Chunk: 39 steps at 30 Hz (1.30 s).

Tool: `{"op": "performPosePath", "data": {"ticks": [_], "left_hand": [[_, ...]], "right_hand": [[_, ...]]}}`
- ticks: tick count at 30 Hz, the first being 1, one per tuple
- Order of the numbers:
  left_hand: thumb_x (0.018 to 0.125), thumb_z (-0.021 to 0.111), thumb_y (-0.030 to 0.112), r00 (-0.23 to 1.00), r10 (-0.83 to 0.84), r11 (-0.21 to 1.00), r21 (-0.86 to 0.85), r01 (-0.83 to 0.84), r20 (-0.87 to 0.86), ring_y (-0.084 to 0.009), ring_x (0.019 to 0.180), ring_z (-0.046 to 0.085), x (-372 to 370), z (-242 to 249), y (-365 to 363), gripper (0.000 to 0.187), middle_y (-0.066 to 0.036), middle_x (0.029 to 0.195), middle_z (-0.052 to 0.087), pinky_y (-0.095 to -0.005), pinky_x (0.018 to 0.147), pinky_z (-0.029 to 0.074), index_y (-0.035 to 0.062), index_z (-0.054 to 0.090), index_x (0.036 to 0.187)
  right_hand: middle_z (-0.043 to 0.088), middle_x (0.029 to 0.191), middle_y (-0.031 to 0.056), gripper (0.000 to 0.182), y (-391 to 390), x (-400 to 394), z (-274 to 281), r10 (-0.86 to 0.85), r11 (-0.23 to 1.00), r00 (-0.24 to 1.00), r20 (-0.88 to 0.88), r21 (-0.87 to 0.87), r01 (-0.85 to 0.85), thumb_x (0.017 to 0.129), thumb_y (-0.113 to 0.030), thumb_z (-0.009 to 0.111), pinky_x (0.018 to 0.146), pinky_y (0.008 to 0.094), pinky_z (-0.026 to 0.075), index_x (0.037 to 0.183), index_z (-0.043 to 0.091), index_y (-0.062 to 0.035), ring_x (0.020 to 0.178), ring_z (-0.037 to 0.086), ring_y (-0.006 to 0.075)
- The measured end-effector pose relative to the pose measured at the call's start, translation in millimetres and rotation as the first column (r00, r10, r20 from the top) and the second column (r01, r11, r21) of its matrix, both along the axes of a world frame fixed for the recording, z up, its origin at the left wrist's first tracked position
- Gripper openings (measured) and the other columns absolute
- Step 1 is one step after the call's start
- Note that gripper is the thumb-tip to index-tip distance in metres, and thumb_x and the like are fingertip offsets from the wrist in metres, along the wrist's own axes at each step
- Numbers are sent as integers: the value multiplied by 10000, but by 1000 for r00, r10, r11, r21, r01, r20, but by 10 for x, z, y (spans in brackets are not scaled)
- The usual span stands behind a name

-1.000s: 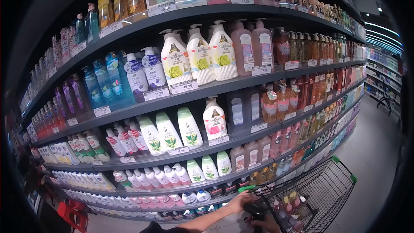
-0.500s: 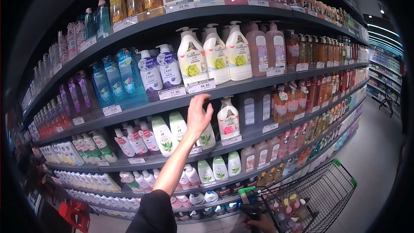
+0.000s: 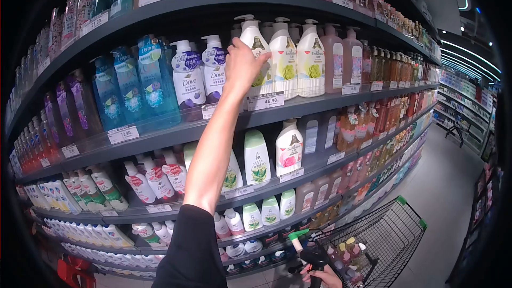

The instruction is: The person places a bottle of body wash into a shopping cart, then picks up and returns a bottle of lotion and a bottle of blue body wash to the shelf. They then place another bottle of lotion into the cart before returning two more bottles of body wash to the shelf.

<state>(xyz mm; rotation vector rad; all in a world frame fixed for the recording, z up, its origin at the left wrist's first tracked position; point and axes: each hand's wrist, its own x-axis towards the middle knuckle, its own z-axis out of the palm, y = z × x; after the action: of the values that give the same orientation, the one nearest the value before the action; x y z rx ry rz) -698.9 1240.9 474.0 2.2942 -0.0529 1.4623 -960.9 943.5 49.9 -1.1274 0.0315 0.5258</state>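
My left hand (image 3: 245, 64) is stretched up to the second shelf, its fingers and thumb round the upper part of a white pump bottle (image 3: 255, 36) with a green flower label. The bottle still stands among its row, and my hand covers much of its front. Two matching white pump bottles (image 3: 284, 64) stand to its right. White and purple Dove pump bottles (image 3: 188, 77) are just left of my wrist. Low in view, my right hand (image 3: 323, 276) is closed on the black handle (image 3: 313, 259) of the shopping cart (image 3: 381, 245).
Several small bottles (image 3: 346, 253) lie in the cart. Blue pump bottles (image 3: 158, 74) and pale green-capped bottles (image 3: 257, 157) fill nearby shelves. A price tag (image 3: 265, 101) lines the shelf edge. The aisle floor (image 3: 442, 197) runs off to the right; a red object (image 3: 74, 272) is at lower left.
My left hand has risen from below the shelf edge to the white pump bottle and closed round it. The view has shifted closer to the shelves. My right hand shows more clearly.
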Motion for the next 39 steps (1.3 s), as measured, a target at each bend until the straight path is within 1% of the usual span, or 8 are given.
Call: {"op": "performPosePath", "data": {"ticks": [6, 10, 12, 21, 24, 26, 34, 39], "left_hand": [[626, 876, 362, 976, 198, 980, -46, -194, 90, -385, 1013, 598, 45, -84, -149, 845, -232, 1070, 548, -438, 766, 536, -66, 402, 1179], [568, 902, 356, 976, 142, 987, -95, -127, 163, -355, 990, 599, 89, -130, -90, 831, -219, 1065, 556, -452, 770, 523, -45, 443, 1133], [564, 905, 330, 962, 57, 994, -103, -31, 267, -362, 995, 594, 116, -161, -85, 808, -218, 1062, 560, -459, 784, 515, -43, 457, 1123], [546, 908, 309, 913, -228, 939, -172, 298, 339, -346, 855, 666, 4, -201, -97, 767, -202, 948, 655, -432, 750, 526, 5, 488, 1110], [581, 896, 359, 899, -198, 955, -128, 266, 390, -310, 867, 690, 19, -245, -52, 782, -190, 961, 681, -393, 768, 541, -2, 480, 1136], [589, 896, 359, 891, -222, 949, -121, 290, 397, -301, 883, 684, -12, -268, -76, 790, -185, 978, 673, -396, 773, 538, -1, 474, 1152], [575, 933, 299, 545, -313, 938, 162, 307, 778, -248, 967, 630, -304, -154, -150, 811, -106, 1092, 568, -372, 813, 537, 57, 440, 1171], [626, 916, 221, 413, -424, 843, 185, 505, 806, -206, 978, 608, -684, -201, -199, 800, -77, 1113, 547, -352, 854, 536, 42, 420, 1227]], "right_hand": [[646, 860, 99, 230, 177, -18, -208, 1, 992, 998, 68, 125, -9, 855, -65, 625, 604, 282, 516, 1070, 591, 9, 737, 643, 183], [644, 868, 97, 232, 229, 72, -490, 12, 980, 995, 98, 195, -31, 855, -65, 624, 614, 278, 515, 1071, 589, 11, 746, 644, 181], [616, 1091, 175, 265, 176, 278, -821, 218, 973, 975, 45, 71, -221, 885, -56, 605, 800, 342, 547, 1112, 522, 54, 890, 670, 230], [624, 1082, 173, 298, 256, 288, -685, 279, 959, 958, 67, 26, -281, 879, -23, 580, 822, 341, 549, 1157, 531, 75, 907, 670, 218], [639, 918, 92, 239, 255, 211, -646, 156, 981, 975, 161, 94, -172, 861, -76, 630, 669, 271, 515, 1073, 583, 23, 780, 645, 167], [622, 1081, 151, 395, 223, 352, -888, 317, 948, 948, 44, 7, -317, 886, -90, 630, 834, 343, 564, 1223, 479, 49, 923, 662, 216], [634, 937, 92, 258, 272, 154, -579, 145, 981, 987, 71, 115, -153, 870, -70, 634, 673, 283, 524, 1103, 568, 19, 793, 641, 167], [640, 919, 78, 240, 316, 41, -372, 49, 979, 997, -56, 198, -37, 856, -47, 656, 658, 268, 513, 1080, 591, 8, 778, 634, 157]]}}
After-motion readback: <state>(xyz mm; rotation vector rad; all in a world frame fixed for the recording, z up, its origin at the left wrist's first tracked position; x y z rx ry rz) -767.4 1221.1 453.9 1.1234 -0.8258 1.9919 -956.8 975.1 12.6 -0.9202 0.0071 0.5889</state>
